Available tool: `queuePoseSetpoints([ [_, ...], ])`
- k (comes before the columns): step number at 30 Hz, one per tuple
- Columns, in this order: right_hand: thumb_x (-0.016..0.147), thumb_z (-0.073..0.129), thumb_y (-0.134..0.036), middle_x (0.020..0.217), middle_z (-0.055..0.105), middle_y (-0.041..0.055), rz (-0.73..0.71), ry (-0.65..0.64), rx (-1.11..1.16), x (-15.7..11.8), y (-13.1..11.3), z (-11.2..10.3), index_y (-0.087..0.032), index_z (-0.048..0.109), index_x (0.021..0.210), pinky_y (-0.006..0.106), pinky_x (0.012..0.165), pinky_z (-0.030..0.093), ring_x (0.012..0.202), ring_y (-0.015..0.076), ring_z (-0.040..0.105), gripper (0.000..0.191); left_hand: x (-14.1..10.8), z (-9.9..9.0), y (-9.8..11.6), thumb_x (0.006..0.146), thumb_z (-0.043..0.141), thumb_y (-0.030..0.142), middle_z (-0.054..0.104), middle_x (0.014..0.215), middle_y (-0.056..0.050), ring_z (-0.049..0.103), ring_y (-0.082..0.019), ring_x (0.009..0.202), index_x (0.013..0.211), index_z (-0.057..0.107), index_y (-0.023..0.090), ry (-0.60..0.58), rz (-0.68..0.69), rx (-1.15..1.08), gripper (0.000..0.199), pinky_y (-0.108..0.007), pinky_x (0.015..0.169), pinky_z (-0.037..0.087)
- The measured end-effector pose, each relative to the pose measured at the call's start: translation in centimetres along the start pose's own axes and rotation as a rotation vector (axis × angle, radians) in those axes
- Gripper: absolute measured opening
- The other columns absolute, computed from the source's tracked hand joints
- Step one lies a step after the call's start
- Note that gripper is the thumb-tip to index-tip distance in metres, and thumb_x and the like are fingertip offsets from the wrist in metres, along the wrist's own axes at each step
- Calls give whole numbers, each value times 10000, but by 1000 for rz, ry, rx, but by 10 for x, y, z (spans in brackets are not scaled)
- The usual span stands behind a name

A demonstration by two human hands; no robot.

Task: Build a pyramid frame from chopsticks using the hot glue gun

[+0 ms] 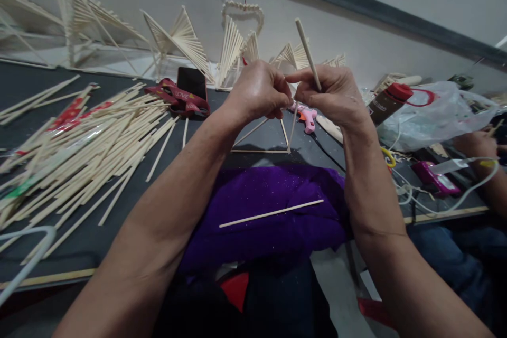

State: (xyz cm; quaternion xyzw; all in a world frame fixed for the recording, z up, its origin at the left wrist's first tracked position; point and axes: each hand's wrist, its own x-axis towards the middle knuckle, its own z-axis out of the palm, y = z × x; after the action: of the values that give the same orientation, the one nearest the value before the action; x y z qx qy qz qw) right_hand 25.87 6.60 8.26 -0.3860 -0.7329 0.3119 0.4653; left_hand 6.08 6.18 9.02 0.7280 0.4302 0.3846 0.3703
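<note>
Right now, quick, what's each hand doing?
Left hand: closed, fingers pinched above the stick frame; can't tell what's between them.
Right hand: closed, holding a pale stick.

The dark tabletop (130,190) carries a heap of pale sticks (91,153) at nine o'clock, a phone (192,83) and red lanyard (178,96) toward eleven, a pink glue gun (306,118) near one, and a magenta device (436,178) at three.

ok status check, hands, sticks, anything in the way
Right hand holding raised stick. Left hand at stick frame, grip unclear. Pink glue gun close by, loose stick on purple cloth.
</note>
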Motion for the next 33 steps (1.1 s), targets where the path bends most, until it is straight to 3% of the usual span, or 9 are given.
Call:
queuePoseSetpoints([
  [7, 749, 818, -228, 688, 612, -29, -72, -9, -4, 5, 16, -4, -210, 830, 927, 239, 564, 427, 640, 98, 542, 178, 4, 0, -5, 743, 720, 114, 668, 567, -19, 672, -127, 537, 756, 750, 126, 4, 2, 13, 35, -217, 560, 558],
  [14, 763, 804, -352, 664, 711, 4, 10, 27, 73, 9, 16, -2, -170, 831, 882, 227, 471, 388, 506, 74, 490, 219, 4, -2, -3, 760, 735, 86, 664, 560, -9, 663, -121, 512, 697, 725, 149, -17, -36, -14, 89, -204, 520, 518],
  [26, 793, 759, -288, 645, 667, -19, 83, 12, 141, 8, 17, 2, -155, 784, 870, 207, 457, 344, 480, 48, 482, 156, 4, -12, -6, 724, 727, 104, 708, 620, -36, 673, -134, 548, 747, 769, 153, -8, -17, -24, 68, -242, 562, 541],
  [33, 875, 755, -394, 674, 716, 2, 188, 147, 167, 13, 23, 4, -170, 717, 796, 191, 437, 345, 453, 42, 435, 240, 6, -15, -11, 703, 791, 232, 734, 674, -37, 673, -154, 597, 785, 817, 157, -71, 60, 57, 115, -276, 602, 520],
])
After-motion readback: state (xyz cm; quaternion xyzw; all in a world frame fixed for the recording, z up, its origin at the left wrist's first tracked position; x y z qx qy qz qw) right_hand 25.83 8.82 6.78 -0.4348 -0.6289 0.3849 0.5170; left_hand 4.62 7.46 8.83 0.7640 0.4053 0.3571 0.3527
